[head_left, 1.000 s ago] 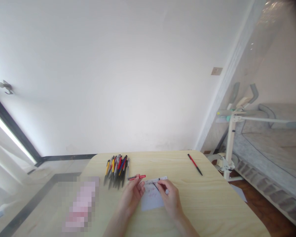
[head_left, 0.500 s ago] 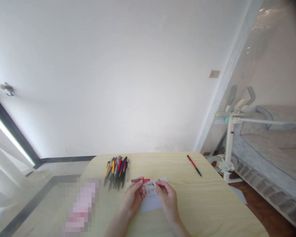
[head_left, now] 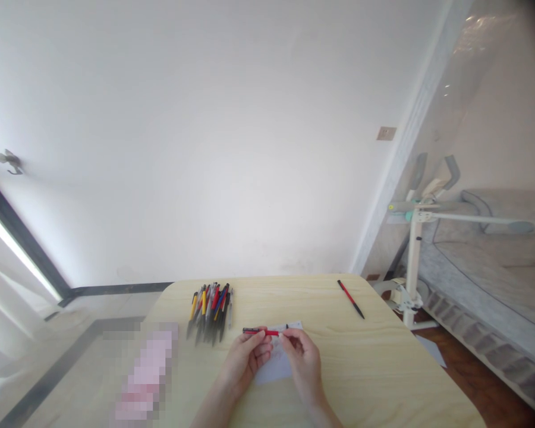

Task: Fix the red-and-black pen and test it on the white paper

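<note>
One slim red-and-black plastic pen (head_left: 273,333), left hand (head_left: 244,358) gripping for apparent steadiness, meets right hand (head_left: 304,353) pinching thin black piece (head_left: 287,326).

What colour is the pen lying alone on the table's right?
That pen is red with black ends, clearest in the head view.

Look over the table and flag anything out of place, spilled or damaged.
Nothing looks spilled or damaged. Mildly odd: one red-and-black pen lies alone, slanted, near the far right corner of the table, apart from the bunch of pens at left, though that may be deliberate.
</note>
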Demonstrator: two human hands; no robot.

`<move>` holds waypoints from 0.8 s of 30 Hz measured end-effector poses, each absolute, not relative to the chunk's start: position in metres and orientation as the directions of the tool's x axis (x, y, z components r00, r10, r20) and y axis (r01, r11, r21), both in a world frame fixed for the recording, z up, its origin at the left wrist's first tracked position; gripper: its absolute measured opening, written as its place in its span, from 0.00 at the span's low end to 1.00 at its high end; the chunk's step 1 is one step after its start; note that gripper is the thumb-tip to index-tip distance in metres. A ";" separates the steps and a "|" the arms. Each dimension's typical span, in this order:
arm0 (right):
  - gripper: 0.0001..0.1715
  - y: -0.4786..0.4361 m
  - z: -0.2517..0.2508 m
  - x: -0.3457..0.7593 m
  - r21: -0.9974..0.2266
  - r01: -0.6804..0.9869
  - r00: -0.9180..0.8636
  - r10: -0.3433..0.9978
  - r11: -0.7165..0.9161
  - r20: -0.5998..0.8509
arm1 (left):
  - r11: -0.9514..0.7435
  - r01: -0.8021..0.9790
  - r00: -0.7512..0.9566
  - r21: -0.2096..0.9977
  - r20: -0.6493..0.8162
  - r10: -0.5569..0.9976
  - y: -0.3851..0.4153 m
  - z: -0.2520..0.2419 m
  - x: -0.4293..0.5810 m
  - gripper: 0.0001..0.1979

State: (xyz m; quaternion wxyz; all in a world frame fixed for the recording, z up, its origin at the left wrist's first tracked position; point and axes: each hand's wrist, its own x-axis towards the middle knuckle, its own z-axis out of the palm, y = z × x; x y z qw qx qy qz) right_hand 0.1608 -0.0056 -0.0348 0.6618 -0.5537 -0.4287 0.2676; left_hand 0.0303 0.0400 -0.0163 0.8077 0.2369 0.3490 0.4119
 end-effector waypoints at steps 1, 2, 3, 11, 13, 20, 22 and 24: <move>0.10 -0.006 -0.036 0.161 -0.959 0.139 0.475 0.833 0.246 0.282 | 0.547 -0.499 0.418 0.672 -0.367 0.831 0.040 -0.016 0.030 0.08; 0.10 -0.006 -0.037 0.160 -0.956 0.153 0.465 0.836 0.249 0.292 | 0.547 -0.498 0.420 0.673 -0.364 0.831 0.040 -0.016 0.030 0.08; 0.10 -0.006 -0.038 0.160 -0.954 0.162 0.459 0.837 0.251 0.298 | 0.548 -0.497 0.425 0.673 -0.363 0.830 0.040 -0.016 0.030 0.08; 0.10 -0.006 -0.040 0.161 -0.956 0.180 0.460 0.839 0.232 0.291 | 0.557 -0.490 0.455 0.671 -0.348 0.820 0.038 -0.015 0.029 0.08; 0.10 -0.007 -0.039 0.161 -0.956 0.181 0.460 0.840 0.230 0.289 | 0.561 -0.487 0.473 0.669 -0.338 0.814 0.037 -0.014 0.028 0.07; 0.11 -0.008 -0.036 0.160 -0.958 0.155 0.454 0.844 0.241 0.285 | 0.568 -0.475 0.496 0.672 -0.328 0.804 0.035 -0.013 0.028 0.09; 0.11 -0.009 -0.035 0.160 -0.957 0.148 0.461 0.838 0.251 0.292 | 0.575 -0.474 0.511 0.666 -0.324 0.796 0.035 -0.014 0.027 0.09; 0.12 -0.009 -0.033 0.160 -0.956 0.142 0.472 0.831 0.257 0.293 | 0.590 -0.473 0.540 0.654 -0.314 0.781 0.034 -0.014 0.027 0.08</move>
